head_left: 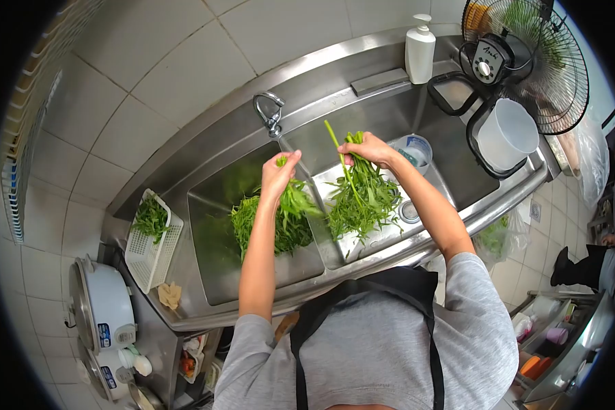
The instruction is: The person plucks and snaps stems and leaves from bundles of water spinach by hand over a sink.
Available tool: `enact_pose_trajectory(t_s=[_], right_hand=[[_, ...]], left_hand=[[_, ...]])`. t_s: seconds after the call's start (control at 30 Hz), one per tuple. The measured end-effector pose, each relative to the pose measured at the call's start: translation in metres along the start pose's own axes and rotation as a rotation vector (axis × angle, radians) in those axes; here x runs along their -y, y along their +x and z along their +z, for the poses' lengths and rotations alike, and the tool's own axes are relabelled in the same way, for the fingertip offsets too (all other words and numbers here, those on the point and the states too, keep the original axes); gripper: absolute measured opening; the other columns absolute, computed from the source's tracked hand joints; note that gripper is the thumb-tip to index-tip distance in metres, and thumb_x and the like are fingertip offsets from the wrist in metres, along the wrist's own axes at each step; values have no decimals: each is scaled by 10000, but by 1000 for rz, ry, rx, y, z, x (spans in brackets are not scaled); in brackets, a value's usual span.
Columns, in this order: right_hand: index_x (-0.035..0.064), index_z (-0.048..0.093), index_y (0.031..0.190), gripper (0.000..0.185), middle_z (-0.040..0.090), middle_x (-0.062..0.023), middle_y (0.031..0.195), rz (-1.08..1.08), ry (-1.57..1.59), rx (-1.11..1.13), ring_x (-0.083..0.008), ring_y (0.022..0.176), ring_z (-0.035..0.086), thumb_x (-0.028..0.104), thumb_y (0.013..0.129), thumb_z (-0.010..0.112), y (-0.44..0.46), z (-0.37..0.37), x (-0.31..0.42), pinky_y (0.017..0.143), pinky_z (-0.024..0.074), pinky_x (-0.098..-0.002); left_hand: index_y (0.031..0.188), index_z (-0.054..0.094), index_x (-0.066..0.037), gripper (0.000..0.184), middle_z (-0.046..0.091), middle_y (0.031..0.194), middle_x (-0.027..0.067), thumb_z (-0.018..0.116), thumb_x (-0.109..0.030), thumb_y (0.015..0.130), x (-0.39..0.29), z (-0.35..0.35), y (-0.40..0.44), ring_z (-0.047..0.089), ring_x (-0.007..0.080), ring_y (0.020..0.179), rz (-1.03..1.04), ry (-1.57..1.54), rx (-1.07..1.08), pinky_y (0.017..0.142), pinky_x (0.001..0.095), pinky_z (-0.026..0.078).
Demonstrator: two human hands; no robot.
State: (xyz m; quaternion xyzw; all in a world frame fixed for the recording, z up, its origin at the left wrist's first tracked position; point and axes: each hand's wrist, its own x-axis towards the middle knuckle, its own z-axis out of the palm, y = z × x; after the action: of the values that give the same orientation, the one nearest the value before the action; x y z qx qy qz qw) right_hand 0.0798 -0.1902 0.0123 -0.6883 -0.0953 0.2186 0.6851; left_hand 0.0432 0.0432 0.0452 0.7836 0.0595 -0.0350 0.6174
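My left hand (279, 176) is closed around a small bunch of leafy greens (296, 203) over the left sink basin, its leaves blurred by motion. Beneath it lies a larger pile of the same narrow-leaved greens (247, 222) in that basin (215, 273). Over the right basin (451, 174), my right hand (367, 149) grips a bunch of long-stemmed greens (369, 198), leaves hanging down. One thick pale stem (332, 134) sticks up beside the right fingers. The two bunches are close, near the divider between the basins.
A faucet (269, 115) rises behind the divider. To the left stands a white basket (158, 253) with more greens. At right are a pump bottle (420, 51), a fan (526, 61) and a clear plastic container (507, 135). A clear tub (417, 150) sits in the right basin.
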Motion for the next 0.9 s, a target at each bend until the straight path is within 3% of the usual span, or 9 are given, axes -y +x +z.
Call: enact_pose_trajectory(t_s=[0.17,0.4,0.5,0.7,0.73,0.9], right_hand=[[3,599,749,210,594,-59,612,107,183,-97,-115,525,551,209,786,578,-1,-19,-8,461,454,-238],[41,566,721,200,565,-27,639,63,385,-85,-107,561,531,221,806,551,3,-33,-20,535,455,-241],[39,561,778,171,555,-26,634,80,451,-117,-111,564,524,206,812,545,6,-32,-22,534,454,-243],[19,563,834,150,579,-56,662,232,564,-188,-123,550,534,166,803,565,13,-23,-23,481,464,-252],[15,564,843,150,588,-64,673,232,590,-194,-125,545,535,159,800,569,20,-22,-30,473,466,-253],[-14,561,874,180,623,-106,732,251,587,-261,-136,538,550,150,799,568,26,-17,-38,471,475,-266]], left_hand=[[741,595,-10,295,398,519,-48,634,-299,786,8,-21,-22,338,47,471,-116,129,220,463,211,294],[776,610,-1,275,423,528,-45,653,-272,774,-8,-25,-41,362,51,472,-123,245,482,443,214,295],[823,624,-4,277,466,538,-31,654,-274,772,-15,-19,-42,384,50,482,-94,237,529,447,206,304],[863,660,-14,312,583,618,22,649,-308,762,-11,18,-36,468,69,554,153,446,455,536,255,409],[854,667,-15,320,615,654,42,641,-320,761,-6,22,-32,497,83,596,141,453,464,599,283,439],[876,663,-11,316,632,692,61,631,-305,764,5,33,-21,512,84,608,135,465,452,610,278,443]])
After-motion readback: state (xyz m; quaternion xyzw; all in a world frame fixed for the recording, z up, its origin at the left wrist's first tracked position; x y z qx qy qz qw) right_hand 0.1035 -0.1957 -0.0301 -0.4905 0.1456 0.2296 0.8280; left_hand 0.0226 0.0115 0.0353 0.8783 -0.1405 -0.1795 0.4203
